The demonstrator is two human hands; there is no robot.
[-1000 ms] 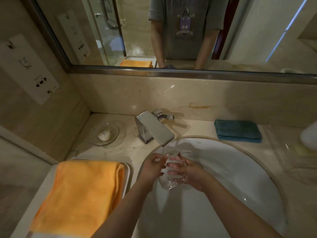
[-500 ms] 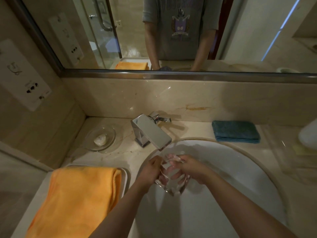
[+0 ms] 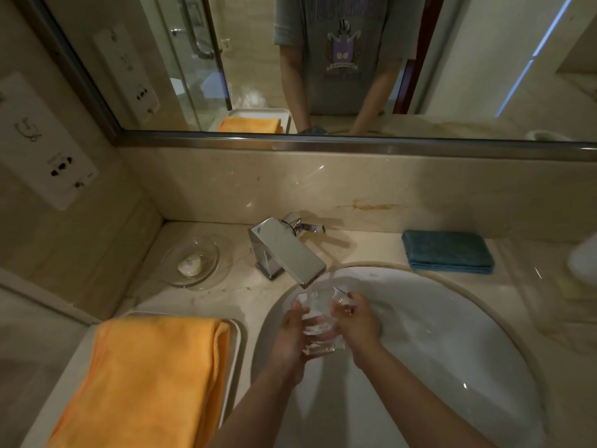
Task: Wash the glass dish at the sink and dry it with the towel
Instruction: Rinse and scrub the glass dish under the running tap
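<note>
Dish: the small clear glass dish (image 3: 318, 321) is being held over the white oval sink basin (image 3: 452, 350), just below and in front of the spout of the angular chrome faucet (image 3: 286, 255).
Water: a thin stream is falling from that faucet's spout into the dish.
Left hand: the left hand (image 3: 290, 337) is cupping the dish's left side and underside, fingers curled round the glass.
Right hand: the right hand (image 3: 357, 320) is gripping the dish's right rim, fingers wrapped over the edge.
Stage: judging by the running water, the washing is under way; whether rinsing is nearly finished cannot be told.
Left to do: shutting off the water and drying are not yet done.
Towels: a folded orange cloth towel (image 3: 151, 379) is lying on a white tray (image 3: 237, 350) to the left of the faucet and nearer the person; a folded teal cloth (image 3: 447, 252) is lying to the faucet's right, against the back wall. Which one is meant for drying cannot be told.
Other: a round clear glass soap dish (image 3: 191, 261) holding a white soap piece is sitting just left of the faucet.
</note>
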